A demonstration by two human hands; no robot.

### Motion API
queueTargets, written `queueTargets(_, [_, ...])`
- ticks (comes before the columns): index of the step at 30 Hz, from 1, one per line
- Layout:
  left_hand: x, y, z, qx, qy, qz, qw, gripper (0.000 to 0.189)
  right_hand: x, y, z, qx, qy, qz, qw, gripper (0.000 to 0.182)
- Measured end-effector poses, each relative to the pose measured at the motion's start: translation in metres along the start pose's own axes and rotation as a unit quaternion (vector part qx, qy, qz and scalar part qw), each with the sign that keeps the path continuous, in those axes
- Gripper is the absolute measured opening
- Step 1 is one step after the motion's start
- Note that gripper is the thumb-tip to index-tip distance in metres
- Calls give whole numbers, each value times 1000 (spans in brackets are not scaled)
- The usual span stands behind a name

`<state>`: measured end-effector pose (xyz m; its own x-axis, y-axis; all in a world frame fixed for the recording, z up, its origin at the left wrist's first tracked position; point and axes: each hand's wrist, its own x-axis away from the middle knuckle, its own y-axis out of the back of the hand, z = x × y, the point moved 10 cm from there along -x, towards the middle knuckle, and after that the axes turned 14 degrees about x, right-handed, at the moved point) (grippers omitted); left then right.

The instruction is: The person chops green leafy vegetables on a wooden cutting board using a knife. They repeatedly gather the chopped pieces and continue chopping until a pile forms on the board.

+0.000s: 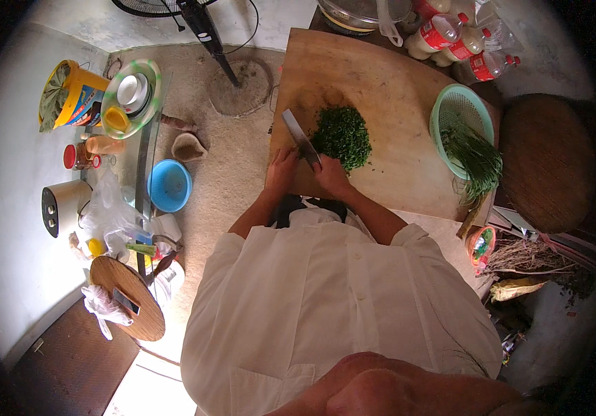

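My right hand [332, 178] grips the handle end of a kitchen knife [298, 131], whose broad metal blade slants up and to the left over a wooden board [402, 156]. My left hand [281, 170] is on the board's left part, its fingertips close to the lower blade; whether they touch it or hold anything is not clear. Just right of the blade lies a heap of finely chopped green herbs or chives [343, 136], with a few bits scattered at its edge. Long uncut green stalks [467, 151] hang over the rim of a pale green plastic colander [435, 132] on the board's right side.
Several plastic bottles with red labels [441, 32] stand beyond the board, near a lidded pot [363, 13]. A pedestal fan [204, 31] is at the far left. A glass shelf holds a green-rimmed basin [156, 78]; a blue basin [169, 185] sits beside it. Right is a round wooden top [547, 161].
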<state>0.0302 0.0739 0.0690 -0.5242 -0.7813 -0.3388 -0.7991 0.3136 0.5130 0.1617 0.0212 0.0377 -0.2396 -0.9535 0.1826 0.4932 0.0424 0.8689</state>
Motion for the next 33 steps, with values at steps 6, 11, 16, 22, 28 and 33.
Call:
queueTargets(6, [18,-14,20,-20,-24,49,998,15,3,-2,0,12,16,-33,999,21])
queueTargets(11, [19,-13,20,-48,-28,47,997,14,-1,-6,1,19,-8,6,1000,21])
queueTargets(16, [11,-14,15,-64,-24,56,996,15,-9,-14,-9,20,-8,-32,999,21])
queueTargets(22, [6,-5,9,-95,-21,35,995,16,-9,-16,-6,0,-26,-5,1000,22])
queueTargets(28, [10,-14,20,-46,-8,74,996,18,-2,-12,-4,5,-17,-12,1000,22])
queueTargets(33, [9,-20,18,-62,2,79,995,21,-1,-10,-6,11,-16,-22,1000,21])
